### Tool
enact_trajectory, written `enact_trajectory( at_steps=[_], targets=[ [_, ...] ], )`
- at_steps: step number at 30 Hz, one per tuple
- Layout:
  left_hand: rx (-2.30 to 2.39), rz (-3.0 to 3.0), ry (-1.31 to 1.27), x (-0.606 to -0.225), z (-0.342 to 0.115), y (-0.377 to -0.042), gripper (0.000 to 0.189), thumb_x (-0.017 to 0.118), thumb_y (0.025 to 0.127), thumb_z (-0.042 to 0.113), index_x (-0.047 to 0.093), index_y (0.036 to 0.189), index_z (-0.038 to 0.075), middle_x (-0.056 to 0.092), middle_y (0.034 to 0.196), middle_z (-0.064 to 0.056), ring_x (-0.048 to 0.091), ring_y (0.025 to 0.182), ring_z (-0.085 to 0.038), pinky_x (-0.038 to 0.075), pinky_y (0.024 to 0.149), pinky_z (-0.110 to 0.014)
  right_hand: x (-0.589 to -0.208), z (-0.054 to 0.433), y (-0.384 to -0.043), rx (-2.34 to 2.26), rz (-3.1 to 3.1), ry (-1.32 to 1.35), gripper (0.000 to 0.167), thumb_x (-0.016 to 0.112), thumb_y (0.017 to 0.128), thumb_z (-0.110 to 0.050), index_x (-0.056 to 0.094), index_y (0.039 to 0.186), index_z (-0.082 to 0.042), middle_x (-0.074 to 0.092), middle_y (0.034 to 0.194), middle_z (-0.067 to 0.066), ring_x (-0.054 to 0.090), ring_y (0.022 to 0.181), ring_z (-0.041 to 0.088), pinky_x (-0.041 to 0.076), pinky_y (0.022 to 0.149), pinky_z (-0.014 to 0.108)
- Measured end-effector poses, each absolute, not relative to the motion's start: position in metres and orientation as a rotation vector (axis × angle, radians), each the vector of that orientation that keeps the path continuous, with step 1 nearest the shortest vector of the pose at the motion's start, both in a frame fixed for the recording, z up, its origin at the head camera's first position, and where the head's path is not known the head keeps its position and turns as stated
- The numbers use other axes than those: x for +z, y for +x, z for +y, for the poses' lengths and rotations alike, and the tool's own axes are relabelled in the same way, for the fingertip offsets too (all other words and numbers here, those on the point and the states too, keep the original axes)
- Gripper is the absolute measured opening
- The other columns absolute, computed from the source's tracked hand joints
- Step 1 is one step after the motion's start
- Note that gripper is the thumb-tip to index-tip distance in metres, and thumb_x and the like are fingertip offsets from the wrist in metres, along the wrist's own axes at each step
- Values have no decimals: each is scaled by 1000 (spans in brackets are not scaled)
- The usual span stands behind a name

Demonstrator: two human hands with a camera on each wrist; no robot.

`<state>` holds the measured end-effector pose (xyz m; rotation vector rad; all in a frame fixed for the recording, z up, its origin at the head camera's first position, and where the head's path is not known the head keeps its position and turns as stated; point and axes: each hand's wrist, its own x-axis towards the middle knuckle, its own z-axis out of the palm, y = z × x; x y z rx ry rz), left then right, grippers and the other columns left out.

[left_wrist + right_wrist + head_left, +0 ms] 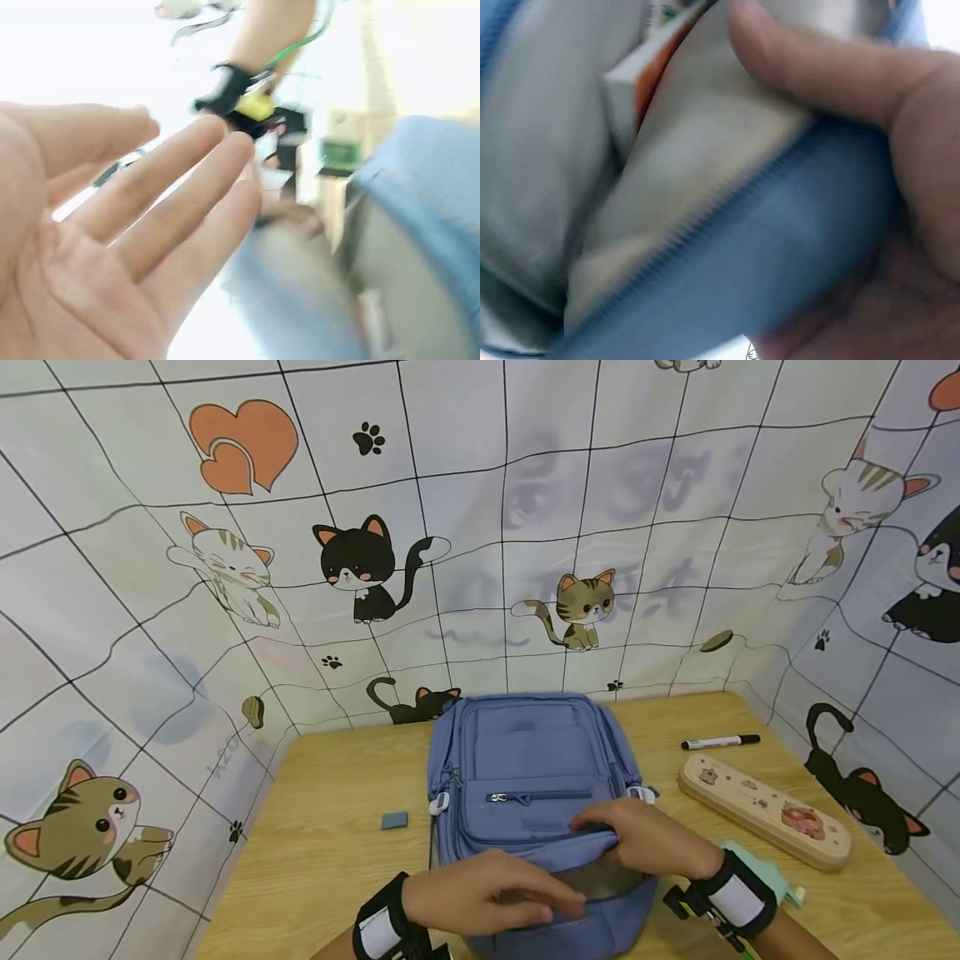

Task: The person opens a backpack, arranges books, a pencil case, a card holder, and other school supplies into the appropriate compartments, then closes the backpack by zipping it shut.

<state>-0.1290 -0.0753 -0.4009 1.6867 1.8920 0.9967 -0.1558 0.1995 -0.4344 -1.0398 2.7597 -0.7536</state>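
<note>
A blue backpack (536, 743) lies on the table, with the unzipped compartment at its near end gaping. My right hand (648, 839) grips the fabric edge of that opening; in the right wrist view the thumb (817, 67) lies inside over the pale lining, with the fingers under the flap. Deeper inside, a book-like item (622, 97) with white page edges and an orange cover shows. Over the near side of the opening hovers my left hand (487, 893), its fingers extended and holding nothing. The left wrist view shows its bare palm (97, 300) beside the blurred bag.
A cream pencil case (765, 810) with printed pictures lies right of the backpack, a black-and-white marker (720, 742) behind it. A mint-green item (787, 881) is partly hidden by my right wrist. A small blue-grey block (394, 820) lies to the left. Cat-print cloth (465, 485) surrounds the table.
</note>
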Motion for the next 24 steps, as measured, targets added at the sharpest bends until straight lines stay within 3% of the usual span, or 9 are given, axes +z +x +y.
enact_trajectory(
  at_steps=[4, 8, 11, 15, 17, 20, 24],
  targets=[
    [1071, 2169, 1645, -397, -85, -155, 35, 42, 99, 20, 45, 133, 23, 55, 129, 5, 50, 120, -2, 43, 95, -19, -443, 203, -147, -643, 2651, -1110, 59, 76, 72, -39, 55, 124, -24, 53, 130, -4, 51, 120, 18, 46, 94, 37],
    [921, 2459, 1489, -422, -93, -202, 39, 45, 97, 30, 42, 136, 27, 44, 140, 5, 34, 134, -12, 35, 107, -32, -443, 215, -151, -739, 2507, -1109, 58, 65, 80, -48, 50, 130, -24, 47, 137, 0, 46, 125, 22, 43, 97, 38],
    [789, 2563, 1393, -451, -99, -234, 50, 53, 93, 35, 39, 139, 21, 35, 147, -2, 19, 141, -27, 21, 111, -51, -439, 231, -167, -906, 2533, -988, 41, 57, 89, -40, 55, 125, -19, 57, 125, 2, 56, 112, 14, 48, 88, 33],
    [672, 2583, 1316, -475, -105, -254, 65, 60, 86, 43, 35, 142, 20, 26, 152, -2, 7, 142, -33, 6, 109, -62, -440, 257, -190, -884, 2803, -635, 22, 51, 93, -12, 59, 113, -7, 64, 108, 10, 63, 92, 18, 50, 67, 30],
    [651, 2569, 1291, -478, -106, -255, 68, 60, 85, 46, 34, 143, 22, 22, 153, 0, 4, 143, -31, 4, 110, -61, -447, 267, -196, -772, 2868, -511, 25, 52, 86, 1, 57, 111, 0, 63, 105, 15, 63, 90, 25, 48, 64, 32],
    [649, 2563, 1294, -480, -104, -256, 67, 60, 85, 47, 36, 142, 23, 21, 153, 0, 3, 143, -30, 3, 110, -61, -456, 274, -200, -709, 2851, -450, 35, 55, 75, 6, 53, 110, 5, 62, 103, 21, 62, 87, 29, 46, 63, 34],
    [683, 2551, 1292, -478, -103, -255, 66, 62, 84, 44, 37, 141, 21, 22, 153, -1, 4, 143, -32, 2, 109, -62, -467, 277, -205, -871, 2735, -355, 42, 59, 73, 5, 48, 113, 7, 61, 105, 24, 62, 88, 29, 48, 63, 33]
  ],
)
